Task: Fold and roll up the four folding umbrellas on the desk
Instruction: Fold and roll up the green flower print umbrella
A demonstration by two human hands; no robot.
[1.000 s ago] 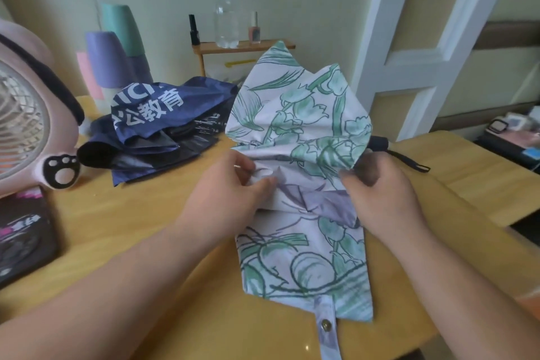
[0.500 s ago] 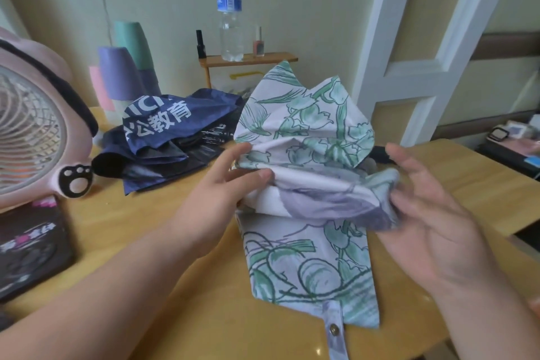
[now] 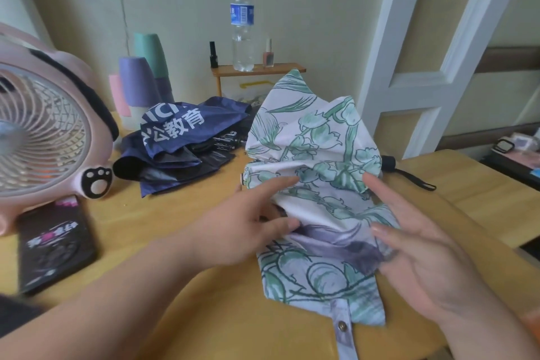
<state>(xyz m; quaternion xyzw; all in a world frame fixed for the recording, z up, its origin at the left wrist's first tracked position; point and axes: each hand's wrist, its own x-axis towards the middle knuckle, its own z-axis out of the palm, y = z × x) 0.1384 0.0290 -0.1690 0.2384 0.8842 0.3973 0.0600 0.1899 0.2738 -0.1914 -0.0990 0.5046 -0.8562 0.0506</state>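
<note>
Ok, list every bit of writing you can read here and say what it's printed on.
"公教育": white print on the navy umbrella; the start of the line is lost under a fold.
White Latin capitals above it: partly folded away, not readable for sure.
Blue label on the water bottle: too small to read.
Pink and white lettering on the black case: blurred.
Floral umbrella: no writing, only a green plant pattern.

White-green floral umbrella [image 3: 315, 155] rumpled on desk; navy umbrella [image 3: 181, 137] behind-left.
</note>
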